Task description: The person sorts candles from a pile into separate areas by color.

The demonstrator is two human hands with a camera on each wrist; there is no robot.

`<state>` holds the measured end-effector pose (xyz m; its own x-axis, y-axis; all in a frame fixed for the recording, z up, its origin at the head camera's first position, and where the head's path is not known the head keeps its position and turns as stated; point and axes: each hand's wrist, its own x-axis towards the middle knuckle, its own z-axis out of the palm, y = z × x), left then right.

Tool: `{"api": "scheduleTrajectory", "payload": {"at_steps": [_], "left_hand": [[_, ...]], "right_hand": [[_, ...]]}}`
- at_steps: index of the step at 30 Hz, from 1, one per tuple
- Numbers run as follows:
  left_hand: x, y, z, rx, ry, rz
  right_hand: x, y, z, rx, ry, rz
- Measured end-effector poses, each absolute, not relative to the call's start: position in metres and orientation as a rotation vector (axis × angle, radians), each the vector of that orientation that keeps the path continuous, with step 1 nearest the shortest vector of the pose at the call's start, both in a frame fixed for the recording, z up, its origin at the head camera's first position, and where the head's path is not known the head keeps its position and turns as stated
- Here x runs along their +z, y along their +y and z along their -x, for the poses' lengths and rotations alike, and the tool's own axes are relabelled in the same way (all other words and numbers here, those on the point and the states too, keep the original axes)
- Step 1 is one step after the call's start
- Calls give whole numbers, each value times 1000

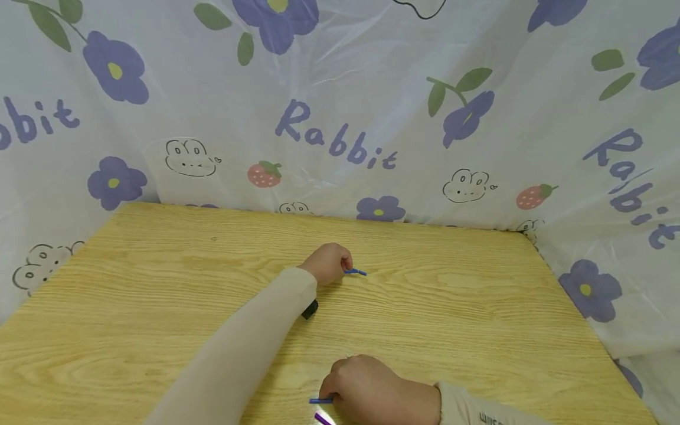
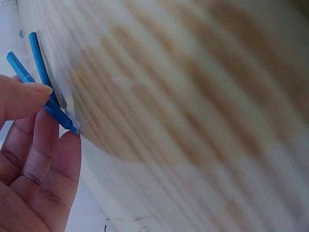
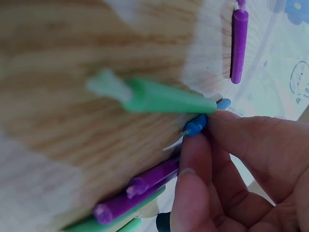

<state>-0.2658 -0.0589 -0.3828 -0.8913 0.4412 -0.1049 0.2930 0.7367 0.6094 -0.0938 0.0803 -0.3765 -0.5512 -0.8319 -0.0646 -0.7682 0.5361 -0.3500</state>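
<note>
With thumb and fingers, my left hand (image 1: 329, 262) pinches a blue candle (image 2: 59, 115) far out over the table. Its wick end sits by the index fingertip in the left wrist view. A second blue candle (image 2: 38, 58) lies on the table right beside it, crossing behind it in that view. My right hand (image 1: 366, 386), near the front, pinches another blue candle (image 3: 195, 125) between thumb and fingertips. In the right wrist view a green candle (image 3: 164, 98) lies past the thumb tip, overlapping the blue one.
One purple candle (image 3: 239, 46) lies apart at the upper right of the right wrist view. Two more purple candles (image 3: 154, 178) and green ones (image 3: 148, 200) lie below the right fingers. A patterned curtain (image 1: 340, 106) borders the wooden table (image 1: 451, 307); a black block (image 1: 310, 309) shows at the left cuff.
</note>
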Motion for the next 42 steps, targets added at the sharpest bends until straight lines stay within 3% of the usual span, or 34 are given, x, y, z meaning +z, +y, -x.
{"api": "scheduleTrajectory", "payload": {"at_steps": [42], "left_hand": [[-375, -42, 262, 660, 2760, -636]], "right_hand": [[-377, 80, 93, -379, 2556, 1392]]}}
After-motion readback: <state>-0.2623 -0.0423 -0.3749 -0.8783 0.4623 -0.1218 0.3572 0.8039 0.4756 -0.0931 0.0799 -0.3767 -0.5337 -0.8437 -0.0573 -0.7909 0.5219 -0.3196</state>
